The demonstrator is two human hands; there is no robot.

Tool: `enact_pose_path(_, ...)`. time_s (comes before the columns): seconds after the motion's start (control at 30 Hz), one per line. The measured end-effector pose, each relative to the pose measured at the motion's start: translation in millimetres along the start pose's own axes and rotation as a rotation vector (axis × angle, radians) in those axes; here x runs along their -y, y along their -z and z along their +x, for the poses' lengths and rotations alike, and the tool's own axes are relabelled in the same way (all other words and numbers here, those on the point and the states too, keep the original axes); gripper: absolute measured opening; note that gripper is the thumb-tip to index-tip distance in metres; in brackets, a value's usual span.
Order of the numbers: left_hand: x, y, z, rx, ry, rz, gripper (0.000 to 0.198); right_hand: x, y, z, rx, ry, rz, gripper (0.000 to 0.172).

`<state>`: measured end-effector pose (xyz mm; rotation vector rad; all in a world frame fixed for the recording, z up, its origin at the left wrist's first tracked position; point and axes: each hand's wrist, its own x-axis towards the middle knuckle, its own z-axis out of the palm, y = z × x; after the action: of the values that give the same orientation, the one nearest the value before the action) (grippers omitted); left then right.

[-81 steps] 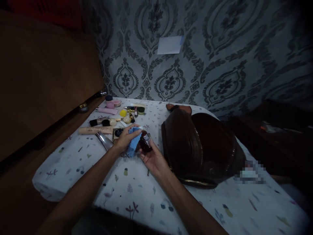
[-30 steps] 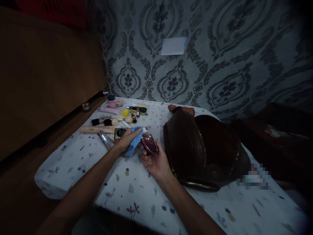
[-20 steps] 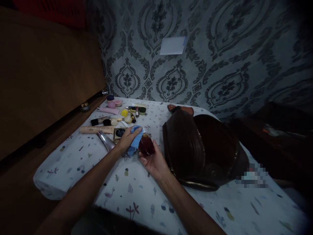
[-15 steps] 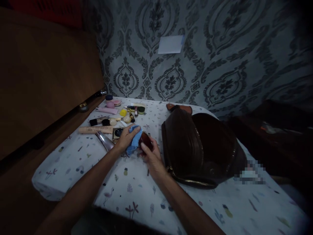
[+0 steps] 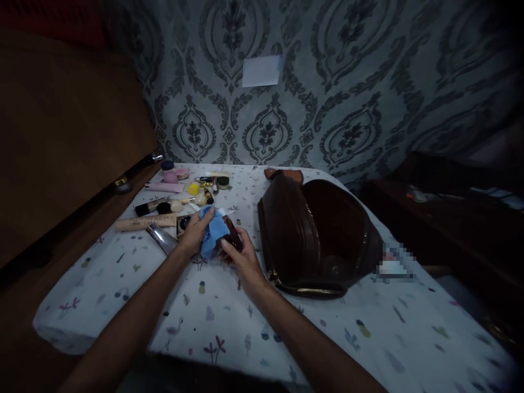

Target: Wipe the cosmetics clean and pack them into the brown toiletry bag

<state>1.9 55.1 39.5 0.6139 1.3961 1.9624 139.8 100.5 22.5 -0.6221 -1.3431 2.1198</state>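
My left hand [image 5: 196,233] is closed on a blue cloth [image 5: 214,233], which hangs bunched from the fingers. In my right hand [image 5: 242,255] is a small dark brown bottle [image 5: 232,231], tilted, with a pale narrow tip at its upper end. The cloth touches the bottle's left side. Just beyond my left hand lie a silver tube [image 5: 162,238], a long beige tube [image 5: 144,222] and a black-and-gold compact [image 5: 182,224], partly covered by the hand. An unzipped brown leather bag [image 5: 292,240] lies to the right of my right hand.
Further back on the patterned sheet [image 5: 213,316] are makeup brushes [image 5: 171,206], a pink tube [image 5: 164,188], a yellow item [image 5: 194,189] and a dark round jar [image 5: 223,182]. A wooden cabinet [image 5: 69,125] borders the left. A patterned wall [image 5: 266,131] rises behind.
The view has swung slightly to the right. The bottle has turned in my right hand, so its side and pale tip now show. The cloth hangs more spread out against it.
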Motion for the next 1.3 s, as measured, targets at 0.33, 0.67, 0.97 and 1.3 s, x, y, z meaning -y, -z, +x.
enact_pose_path(0.33, -6, 3.2, -1, 0.103, 0.063, -0.113, 0.049, -3, 2, 1, -0.017, 0.092, -0.025, 0.057)
enact_pose_path(0.67, -9, 4.4, -4, 0.165, 0.072, -0.123, 0.045, -16, 8, 13, -0.183, 0.513, -0.285, 0.053)
enact_pose_path(0.97, -17, 2.8, -10, 0.274, -0.005, 0.0, 0.045, -13, 10, 8, -0.242, 0.654, -0.508, 0.045)
enact_pose_path(1.3, -18, 10.7, -2, 0.27, -0.355, 0.391, 0.017, -11, 15, 8, -0.27, 0.631, -0.645, 0.049)
